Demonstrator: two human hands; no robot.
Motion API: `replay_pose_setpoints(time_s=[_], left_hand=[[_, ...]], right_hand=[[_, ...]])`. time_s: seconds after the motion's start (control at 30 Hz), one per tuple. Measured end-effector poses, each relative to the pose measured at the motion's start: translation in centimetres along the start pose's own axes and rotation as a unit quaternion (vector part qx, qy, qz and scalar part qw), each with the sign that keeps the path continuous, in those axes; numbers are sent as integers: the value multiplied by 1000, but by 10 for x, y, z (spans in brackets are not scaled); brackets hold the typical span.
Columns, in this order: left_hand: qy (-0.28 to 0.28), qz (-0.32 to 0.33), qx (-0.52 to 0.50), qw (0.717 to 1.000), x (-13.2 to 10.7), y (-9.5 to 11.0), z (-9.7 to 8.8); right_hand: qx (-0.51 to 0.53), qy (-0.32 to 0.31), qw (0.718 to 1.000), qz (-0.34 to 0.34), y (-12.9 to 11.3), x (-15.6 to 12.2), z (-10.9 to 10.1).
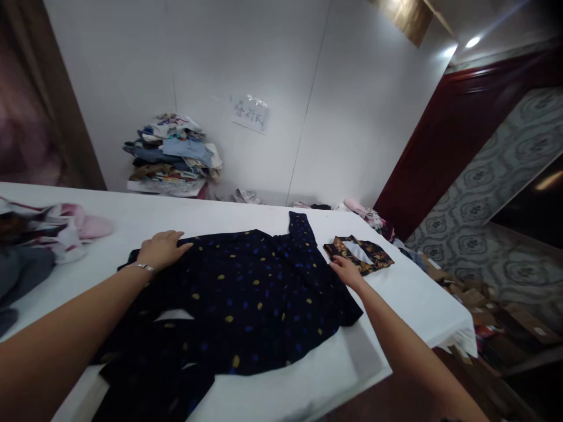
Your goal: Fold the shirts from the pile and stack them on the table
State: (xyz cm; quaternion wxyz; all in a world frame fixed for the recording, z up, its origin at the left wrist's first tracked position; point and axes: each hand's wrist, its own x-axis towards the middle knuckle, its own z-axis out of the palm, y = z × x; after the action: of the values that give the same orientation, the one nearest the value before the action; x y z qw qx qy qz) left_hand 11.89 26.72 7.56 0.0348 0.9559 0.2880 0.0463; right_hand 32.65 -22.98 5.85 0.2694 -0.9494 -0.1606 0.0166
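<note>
Left hand (162,251) lies on the navy, yellow-spotted cloth garment (246,287), fingers loosely spread. Right hand (346,271), half-curled, at the folded dark floral fabric (376,257); its grip I can't tell.

Dotted garment (250,299) — cut off below; clothes heap (61,234) — cut off left.

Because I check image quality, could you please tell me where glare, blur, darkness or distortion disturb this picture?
Head view: the ceiling light glares, with a streak beside it; head view: the cardboard boxes at right look dim and blurred; head view: the dark red panel leans, perhaps from lens distortion or tilt; head view: many folds of the spotted shirt are hardly readable.
</note>
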Motion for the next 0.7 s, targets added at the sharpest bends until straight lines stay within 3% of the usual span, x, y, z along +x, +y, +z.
replay_pose_setpoints(time_s=[0.1,0.27,0.37,0.53,0.63,0.7], left_hand=[[-15,-1,8,1000,22,12,11],[-77,-8,22,997,46,23,24],[-82,-20,22,996,60,20,16],[-38,-82,9,996,78,7,-7],[-27,-115,-15,993,74,-1,-11],[-10,-108,-21,994,64,-9,-8]], right_hand=[[-73,-15,996,47,-27,41,22],[-104,-10,992,77,-46,89,52],[-97,27,993,65,-58,121,47],[-53,122,990,45,-75,176,28],[-24,98,995,25,-72,182,33],[-11,70,997,9,-63,170,41]])
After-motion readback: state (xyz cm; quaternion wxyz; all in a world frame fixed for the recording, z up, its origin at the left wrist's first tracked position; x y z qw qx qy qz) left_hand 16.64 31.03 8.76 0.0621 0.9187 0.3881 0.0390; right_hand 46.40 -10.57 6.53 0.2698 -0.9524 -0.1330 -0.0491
